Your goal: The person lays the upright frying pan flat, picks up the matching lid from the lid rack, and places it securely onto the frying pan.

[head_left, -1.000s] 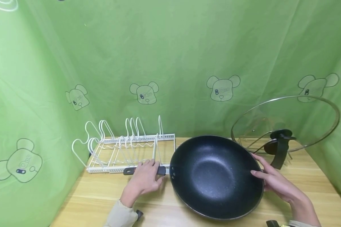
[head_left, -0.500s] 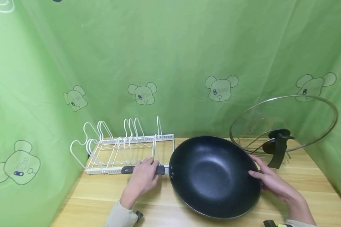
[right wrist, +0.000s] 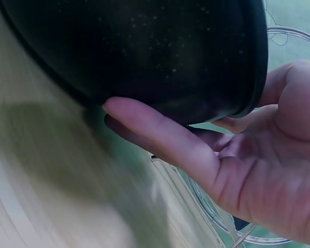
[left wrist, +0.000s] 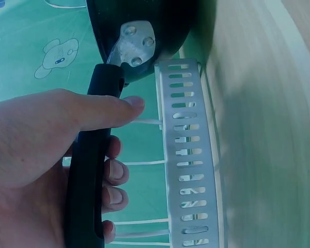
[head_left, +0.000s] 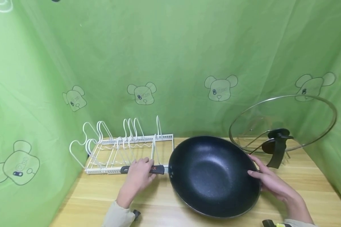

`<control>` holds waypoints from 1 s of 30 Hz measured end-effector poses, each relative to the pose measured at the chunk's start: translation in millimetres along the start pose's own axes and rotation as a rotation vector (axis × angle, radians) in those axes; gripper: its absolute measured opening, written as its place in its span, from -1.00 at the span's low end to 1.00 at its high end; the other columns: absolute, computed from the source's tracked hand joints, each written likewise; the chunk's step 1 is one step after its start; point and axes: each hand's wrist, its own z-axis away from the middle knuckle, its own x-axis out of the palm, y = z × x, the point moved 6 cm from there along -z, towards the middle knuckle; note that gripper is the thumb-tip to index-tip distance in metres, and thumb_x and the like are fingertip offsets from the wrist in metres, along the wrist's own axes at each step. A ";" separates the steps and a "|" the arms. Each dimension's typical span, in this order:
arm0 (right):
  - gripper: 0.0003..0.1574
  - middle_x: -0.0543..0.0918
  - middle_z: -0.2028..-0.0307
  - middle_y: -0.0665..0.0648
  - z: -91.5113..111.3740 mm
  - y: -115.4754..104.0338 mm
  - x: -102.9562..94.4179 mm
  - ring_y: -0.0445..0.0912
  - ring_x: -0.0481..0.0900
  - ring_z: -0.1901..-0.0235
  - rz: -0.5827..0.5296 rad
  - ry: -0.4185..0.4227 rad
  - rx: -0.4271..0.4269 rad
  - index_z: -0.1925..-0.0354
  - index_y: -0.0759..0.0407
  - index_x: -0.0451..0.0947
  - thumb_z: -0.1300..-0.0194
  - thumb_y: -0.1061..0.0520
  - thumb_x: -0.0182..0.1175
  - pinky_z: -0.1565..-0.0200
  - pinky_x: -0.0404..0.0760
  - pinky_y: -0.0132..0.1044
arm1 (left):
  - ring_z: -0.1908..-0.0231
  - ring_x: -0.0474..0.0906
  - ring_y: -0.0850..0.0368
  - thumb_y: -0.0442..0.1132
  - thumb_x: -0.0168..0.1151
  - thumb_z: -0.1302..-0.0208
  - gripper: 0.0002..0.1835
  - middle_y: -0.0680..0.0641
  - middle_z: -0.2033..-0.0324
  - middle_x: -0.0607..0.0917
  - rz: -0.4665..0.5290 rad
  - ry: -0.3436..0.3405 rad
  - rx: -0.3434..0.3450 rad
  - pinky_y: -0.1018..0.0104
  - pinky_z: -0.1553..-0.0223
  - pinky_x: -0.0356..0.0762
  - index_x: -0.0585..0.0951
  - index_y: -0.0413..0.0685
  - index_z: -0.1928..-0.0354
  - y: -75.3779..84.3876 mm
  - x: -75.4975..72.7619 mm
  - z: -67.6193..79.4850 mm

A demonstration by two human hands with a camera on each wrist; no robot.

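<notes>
A black wok (head_left: 213,176) faces up and tilts toward me over the middle of the table. My left hand (head_left: 139,176) grips its dark handle (head_left: 157,169), the fingers curled round it and the thumb across it in the left wrist view. My right hand (head_left: 274,183) holds the far right side of the wok, with the thumb over the inner rim and the other fingers behind. In the right wrist view the wok's outside (right wrist: 144,57) lies against those fingers. Whether the wok's base touches the table is hidden.
Just behind the left hand a white wire rack (head_left: 130,142) stands on the wooden table (head_left: 85,198); its slotted rail (left wrist: 188,155) runs beside the handle. At the back right a glass lid (head_left: 284,123) stands upright in a holder. Green curtains (head_left: 173,47) surround the table.
My left hand has shifted slightly left along the handle, so a red marking now shows near the wok. The right hand keeps its hold, and the wok stays nearly still.
</notes>
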 end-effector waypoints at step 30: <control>-0.24 0.42 -0.16 0.41 16.7 -20.5 -8.9 0.09 0.59 0.02 0.113 -0.035 -0.113 -0.46 0.17 -0.17 -0.48 0.10 -0.07 0.12 0.61 0.05 | 0.46 0.36 0.20 -0.08 0.44 -0.01 -0.73 0.12 0.46 0.46 0.123 -0.002 0.036 0.30 0.38 0.39 0.59 0.05 0.27 1.3 -26.0 8.2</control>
